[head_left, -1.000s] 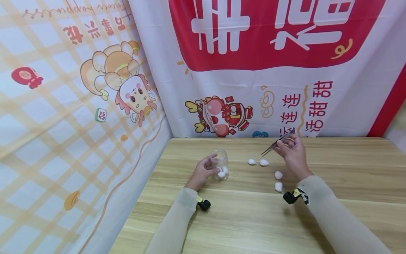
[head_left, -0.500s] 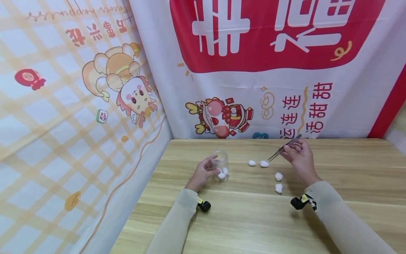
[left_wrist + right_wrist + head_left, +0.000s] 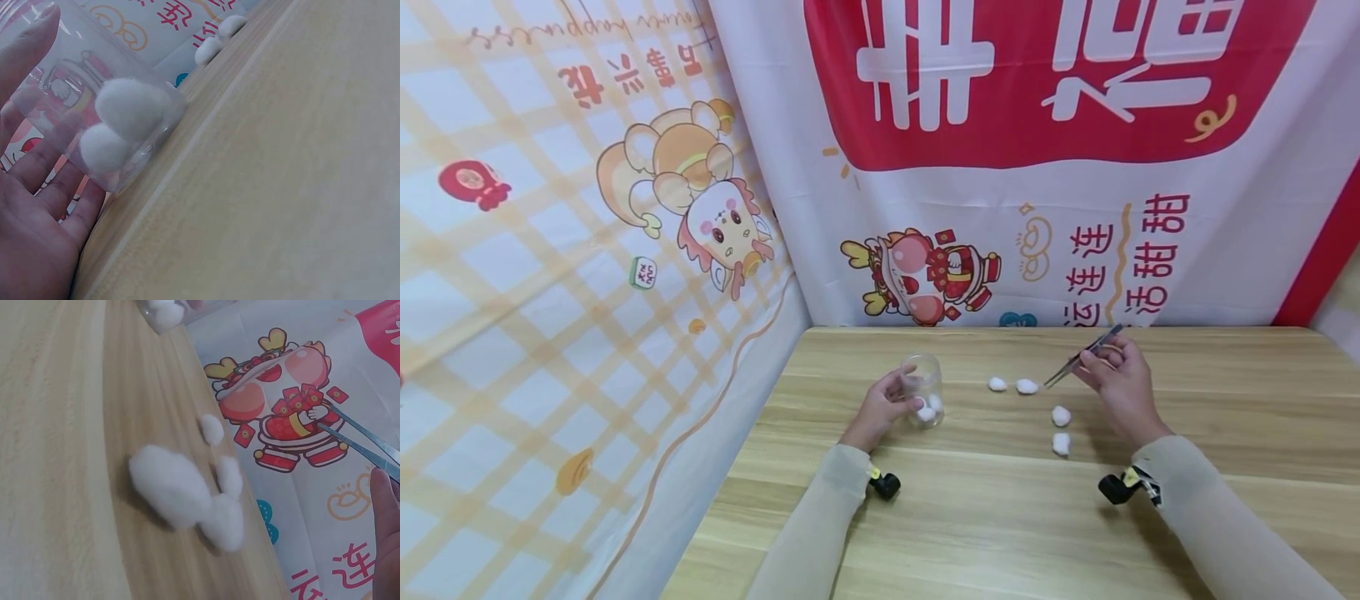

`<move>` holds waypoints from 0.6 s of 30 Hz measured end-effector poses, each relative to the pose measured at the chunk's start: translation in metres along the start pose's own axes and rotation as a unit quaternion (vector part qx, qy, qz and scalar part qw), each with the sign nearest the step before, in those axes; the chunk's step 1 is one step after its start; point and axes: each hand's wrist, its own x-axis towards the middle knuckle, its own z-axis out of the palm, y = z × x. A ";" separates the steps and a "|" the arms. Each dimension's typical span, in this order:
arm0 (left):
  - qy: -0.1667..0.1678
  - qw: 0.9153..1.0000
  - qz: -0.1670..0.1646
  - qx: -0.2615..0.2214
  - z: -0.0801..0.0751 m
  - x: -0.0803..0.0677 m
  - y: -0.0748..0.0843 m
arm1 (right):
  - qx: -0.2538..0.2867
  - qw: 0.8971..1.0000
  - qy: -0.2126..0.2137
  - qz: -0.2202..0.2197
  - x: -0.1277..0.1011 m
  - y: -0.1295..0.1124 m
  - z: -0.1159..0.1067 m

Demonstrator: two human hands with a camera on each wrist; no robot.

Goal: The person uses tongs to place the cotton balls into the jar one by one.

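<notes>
At a wood-grain table (image 3: pixel 970 517), grips a clear jar (image 3: pixel 927 385) in the left hand (image 3: pixel 877 411), pinches tweezers (image 3: pixel 1066 371) in the right hand (image 3: pixel 1126 385). Slants parted, empty tips leftward, just beside a cotton ball (image 3: pixel 1027 387) on the table.

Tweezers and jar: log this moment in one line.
Left hand: holds jar, two cotton balls visible inside | Right hand: holds open, empty tweezers | Table: four loose cotton balls

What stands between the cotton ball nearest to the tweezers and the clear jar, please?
Another cotton ball lies on the table, between that nearest cotton ball and the jar in the left hand; nothing else visible stands there.
</notes>
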 end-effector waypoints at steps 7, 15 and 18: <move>0.007 1.000 0.011 0.008 0.001 0.000 -0.001 | -0.016 1.000 -0.002 0.016 -0.005 0.002 -0.007; 0.007 1.000 0.012 0.004 0.000 0.001 -0.001 | -0.041 0.999 0.006 0.030 -0.007 0.003 -0.015; 0.008 1.000 0.008 0.000 0.001 0.000 -0.001 | -0.049 0.998 0.003 0.034 -0.009 0.004 -0.018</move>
